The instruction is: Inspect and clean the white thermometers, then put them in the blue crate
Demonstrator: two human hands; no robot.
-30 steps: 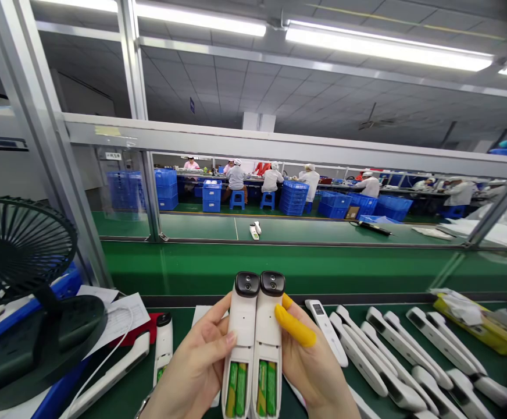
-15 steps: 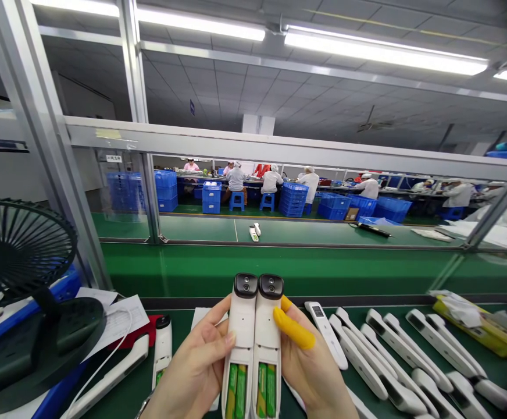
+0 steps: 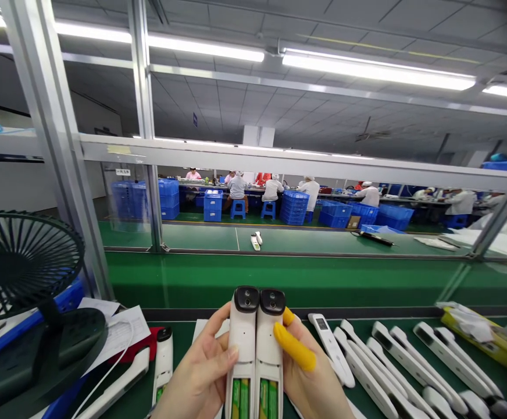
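Two white infrared thermometers stand side by side, touching, between my hands at the bottom middle. My left hand point(image 3: 205, 366) grips the left thermometer point(image 3: 242, 337), thumb on its face. Around the right thermometer point(image 3: 270, 340) my right hand point(image 3: 310, 366) is closed, with yellow covers on two of its fingers. Both have a black sensor head with two round lenses at the top. Their battery bays lie uncovered, each showing green batteries point(image 3: 240, 396). The lower ends are cut off by the picture's edge.
Several white thermometers point(image 3: 404, 361) lie in rows on the right, by a yellow tray point(image 3: 484, 337). A dark fan point(image 3: 22, 267) stands left, near papers point(image 3: 127, 320) and another thermometer point(image 3: 163, 361). Beyond the green conveyor point(image 3: 279, 279), people point(image 3: 310, 189) sit among blue crates point(image 3: 295, 206).
The whole scene sits slightly lower in the picture, as the head has tilted up a little. Both hands keep the same hold on the two thermometers.
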